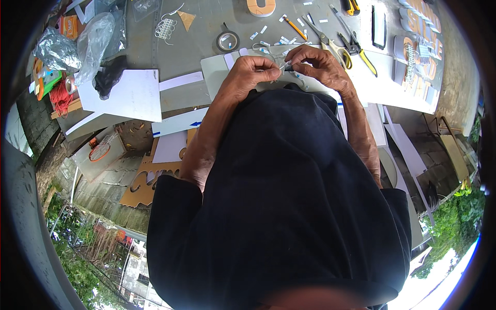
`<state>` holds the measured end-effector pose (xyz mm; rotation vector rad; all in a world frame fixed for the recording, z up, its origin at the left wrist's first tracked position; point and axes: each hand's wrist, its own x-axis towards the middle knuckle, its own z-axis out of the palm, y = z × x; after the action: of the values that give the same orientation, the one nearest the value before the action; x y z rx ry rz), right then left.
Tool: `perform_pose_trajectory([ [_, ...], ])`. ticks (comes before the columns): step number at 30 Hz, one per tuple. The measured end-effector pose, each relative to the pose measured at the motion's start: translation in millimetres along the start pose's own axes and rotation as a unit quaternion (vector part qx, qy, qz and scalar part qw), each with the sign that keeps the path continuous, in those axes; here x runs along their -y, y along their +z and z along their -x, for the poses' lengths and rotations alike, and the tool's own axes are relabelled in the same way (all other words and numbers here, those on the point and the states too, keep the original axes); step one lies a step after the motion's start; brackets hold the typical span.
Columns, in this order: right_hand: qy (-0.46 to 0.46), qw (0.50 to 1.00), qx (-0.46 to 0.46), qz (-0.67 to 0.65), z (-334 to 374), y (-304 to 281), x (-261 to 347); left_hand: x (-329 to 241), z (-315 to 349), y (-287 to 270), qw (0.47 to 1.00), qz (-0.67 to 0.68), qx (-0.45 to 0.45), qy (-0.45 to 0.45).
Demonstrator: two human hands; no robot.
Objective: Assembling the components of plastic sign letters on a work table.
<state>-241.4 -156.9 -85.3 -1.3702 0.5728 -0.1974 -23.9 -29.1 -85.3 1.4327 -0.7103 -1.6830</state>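
Note:
My left hand (253,73) is closed in a pinch, with a thin white wire (282,66) at its fingertips. Close beside it, my right hand (321,67) pinches a small grey piece too tiny to make out clearly. Around and below the fingers loop pale cords (300,78) with small light modules. Both hands work over a light grey board (216,70) at the table's near edge. The front of my dark shirt hides what lies beneath the wrists.
Beyond the hands lie a tape roll (227,41), a pencil (295,28), scissors (330,44), pliers (361,53) and scattered white snippets. Cut-out letters (421,41) stand at right. Plastic bags (96,46), red cord (62,97) and white paper (126,95) crowd the left.

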Motion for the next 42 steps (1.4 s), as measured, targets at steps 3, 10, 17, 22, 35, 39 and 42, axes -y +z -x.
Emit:
perform_pose_trajectory([
  [3, -0.009, 1.000, 0.000, 0.015, 0.7, 0.5, -3.1, 3.8, -1.1, 0.3, 1.000, -0.006, 0.000, -0.005],
  [10, 0.010, 1.000, -0.010, -0.004, 1.9, -2.1, -7.8, -4.3, 3.8, -1.2, 1.000, -0.003, -0.020, -0.013],
  [17, 0.021, 1.000, -0.010, -0.009, 5.1, -2.5, -9.4, 2.5, 2.9, -4.3, 0.999, -0.012, -0.027, -0.031],
  [22, 0.019, 0.973, -0.156, 0.169, 15.1, 4.5, 4.8, 5.4, 2.1, 0.0, 0.998, 0.023, -0.062, -0.019],
  [35, 0.199, 0.937, -0.245, -0.152, 24.9, 52.1, 27.2, -4.0, 1.9, 18.8, 0.994, 0.037, -0.092, -0.041],
  [39, 0.220, 0.925, -0.269, -0.157, 24.4, 53.8, 16.2, -2.2, -1.1, 25.4, 0.995, 0.038, -0.086, -0.039],
  [42, 0.227, 0.918, -0.274, -0.173, 24.4, 54.8, 13.0, -1.2, -2.3, 27.9, 0.995, 0.033, -0.089, -0.036],
])
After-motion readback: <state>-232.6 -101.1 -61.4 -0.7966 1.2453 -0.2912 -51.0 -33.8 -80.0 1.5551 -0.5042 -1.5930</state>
